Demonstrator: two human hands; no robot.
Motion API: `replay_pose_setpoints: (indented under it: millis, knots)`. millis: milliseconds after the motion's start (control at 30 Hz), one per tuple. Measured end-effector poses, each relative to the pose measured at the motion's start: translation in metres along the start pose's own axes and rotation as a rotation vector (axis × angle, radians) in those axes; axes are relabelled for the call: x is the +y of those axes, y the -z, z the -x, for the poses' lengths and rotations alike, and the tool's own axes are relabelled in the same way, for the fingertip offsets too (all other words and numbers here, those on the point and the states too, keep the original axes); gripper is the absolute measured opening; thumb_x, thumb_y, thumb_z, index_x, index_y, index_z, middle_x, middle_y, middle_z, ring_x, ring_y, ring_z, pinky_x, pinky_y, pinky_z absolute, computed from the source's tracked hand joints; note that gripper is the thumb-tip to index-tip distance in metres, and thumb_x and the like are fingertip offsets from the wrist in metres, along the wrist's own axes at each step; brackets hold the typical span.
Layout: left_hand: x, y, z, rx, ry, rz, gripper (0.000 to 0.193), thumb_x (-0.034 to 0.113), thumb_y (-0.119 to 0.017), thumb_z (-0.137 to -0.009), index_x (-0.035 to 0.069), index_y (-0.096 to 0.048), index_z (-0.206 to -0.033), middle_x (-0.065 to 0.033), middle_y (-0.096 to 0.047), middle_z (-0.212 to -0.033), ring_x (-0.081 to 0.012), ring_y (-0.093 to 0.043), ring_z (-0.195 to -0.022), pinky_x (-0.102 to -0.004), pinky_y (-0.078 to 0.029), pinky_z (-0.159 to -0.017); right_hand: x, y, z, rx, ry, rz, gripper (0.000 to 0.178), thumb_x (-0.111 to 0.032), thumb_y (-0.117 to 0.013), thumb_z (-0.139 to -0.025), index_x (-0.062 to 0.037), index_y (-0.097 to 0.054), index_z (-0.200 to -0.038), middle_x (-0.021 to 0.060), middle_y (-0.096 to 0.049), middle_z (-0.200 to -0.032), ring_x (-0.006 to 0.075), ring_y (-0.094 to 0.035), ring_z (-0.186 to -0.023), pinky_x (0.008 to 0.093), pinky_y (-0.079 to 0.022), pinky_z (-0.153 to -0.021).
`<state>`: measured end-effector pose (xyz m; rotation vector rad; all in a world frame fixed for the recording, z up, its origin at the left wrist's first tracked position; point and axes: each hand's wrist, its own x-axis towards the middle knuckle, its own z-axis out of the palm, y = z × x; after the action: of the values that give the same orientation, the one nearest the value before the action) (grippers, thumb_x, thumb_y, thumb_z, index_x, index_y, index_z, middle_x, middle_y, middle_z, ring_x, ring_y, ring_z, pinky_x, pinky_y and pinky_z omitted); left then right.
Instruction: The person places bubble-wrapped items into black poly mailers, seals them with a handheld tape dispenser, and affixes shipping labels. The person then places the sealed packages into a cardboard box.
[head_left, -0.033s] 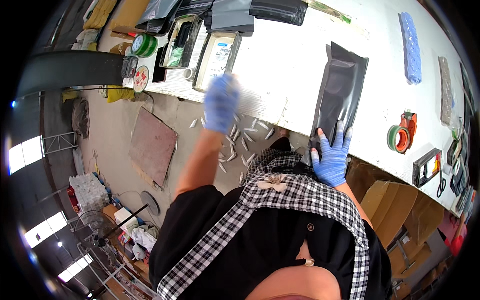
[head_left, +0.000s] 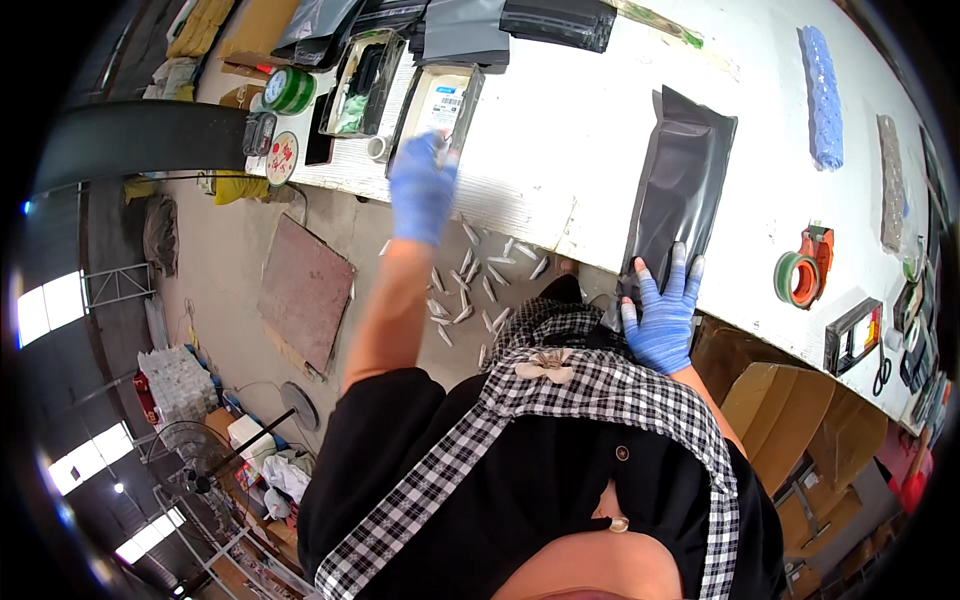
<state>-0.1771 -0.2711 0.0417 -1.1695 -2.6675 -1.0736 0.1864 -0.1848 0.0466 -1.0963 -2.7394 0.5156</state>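
My left hand [head_left: 423, 190], in a blue knit glove, is at the near end of an open tray [head_left: 470, 95] holding white printed labels [head_left: 441, 108]. Its fingers are curled together, slightly blurred, and what is between them is too small to make out. My right hand [head_left: 662, 320], gloved the same way, presses with spread fingers on the near end of a black plastic mailing bag [head_left: 685, 165]. This bag lies lengthwise on the white table [head_left: 560, 130], its near end at the table edge.
A second tray [head_left: 362, 85], a green tape roll [head_left: 289, 91] and stacked mailing bags [head_left: 460, 30] are at the far left. To the right lie an orange tape dispenser [head_left: 803, 266], a blue bubble-wrapped item [head_left: 822, 95] and scissors [head_left: 882, 371]. White strips [head_left: 489, 288] litter the floor.
My left hand has shifted a little left and away from me at the tray, uncovering some of its near side. My right hand and the bag stay put.
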Motion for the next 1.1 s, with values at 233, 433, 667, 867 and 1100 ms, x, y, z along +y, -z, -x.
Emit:
replay_pose_setpoints:
  millis: [233,433,667,867,1100]
  knots:
    - [-0.064,-0.022,-0.065,-0.429,-0.024,-0.432,0.055,0.011,-0.081,-0.067,0.012,-0.065,-0.12,-0.0154,-0.062,-0.114,-0.0332,-0.06,-0.105,-0.0387,-0.049,-0.096,0.003,-0.004,-0.004,-0.005,0.012,0.0,0.05,-0.028,-0.068,-0.08,-0.0125,-0.063,-0.126,0.0206,-0.018,-0.157,0.0563,-0.01,-0.141,0.067,-0.02,-0.109]
    - [-0.082,-0.035,-0.068,-0.367,0.056,-0.343,0.035,0.017,-0.08,-0.072,0.009,-0.071,-0.105,-0.0157,-0.066,-0.102,-0.0333,-0.062,-0.099,-0.0409,-0.05,-0.089,0.001,-0.003,-0.007,0.008,0.006,-0.02,0.049,-0.028,-0.069,-0.079,-0.0128,-0.064,-0.126,0.02,-0.02,-0.157,0.0553,-0.01,-0.141,0.066,-0.019,-0.11]
    - [-0.036,0.001,-0.057,-0.068,0.089,-0.229,0.015,0.018,-0.07,-0.083,0.004,-0.073,-0.09,-0.0177,-0.068,-0.093,-0.0327,-0.064,-0.087,-0.0405,-0.05,-0.08,0.001,0.0,-0.01,0.052,0.008,-0.046,0.05,-0.03,-0.071,-0.078,-0.0131,-0.064,-0.124,0.0204,-0.024,-0.155,0.0506,-0.014,-0.141,0.0649,-0.018,-0.111]
    - [0.068,0.023,0.03,-0.095,-0.082,0.347,0.022,0.008,-0.068,-0.087,0.012,-0.066,-0.109,-0.0036,-0.066,-0.096,-0.0177,-0.063,-0.084,-0.0289,-0.052,-0.07,-0.006,0.054,-0.048,0.14,0.313,-0.519,0.06,-0.048,-0.065,-0.087,-0.0013,-0.058,-0.125,0.0174,-0.06,-0.117,0.0338,-0.059,-0.106,0.0414,-0.047,-0.094]
    - [0.167,-0.004,0.083,-0.16,-0.502,0.225,0.058,0.015,-0.078,-0.072,0.007,-0.058,-0.125,-0.0152,-0.054,-0.122,-0.0233,-0.058,-0.097,-0.0309,-0.051,-0.076,-0.024,0.037,-0.049,0.024,-0.343,-1.256,0.017,-0.011,-0.065,-0.092,0.0017,-0.067,-0.104,0.004,-0.068,-0.085,0.0088,-0.06,-0.079,0.0249,-0.052,-0.071]
